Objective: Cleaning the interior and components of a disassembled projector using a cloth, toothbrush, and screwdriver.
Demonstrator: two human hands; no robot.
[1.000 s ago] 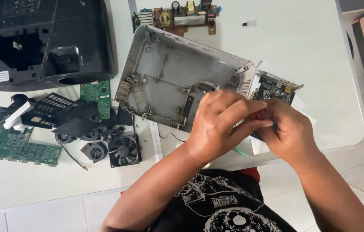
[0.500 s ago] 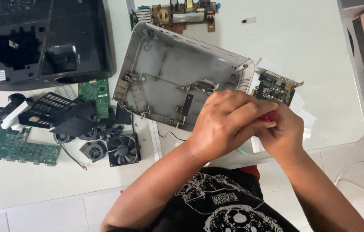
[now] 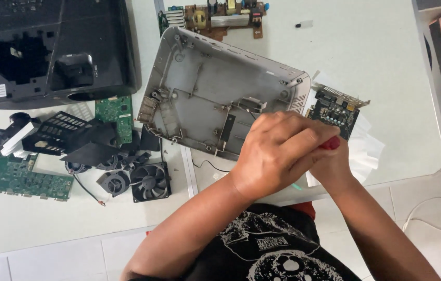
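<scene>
loose cooling fans (image 3: 150, 181) left, grey housing shell (image 3: 220, 99) centre on the table, then left hand (image 3: 278, 151) curled over right hand (image 3: 337, 161), both clenched on a red-handled tool (image 3: 331, 143); a slip could gouge the adjacent green circuit card (image 3: 335, 110).
</scene>
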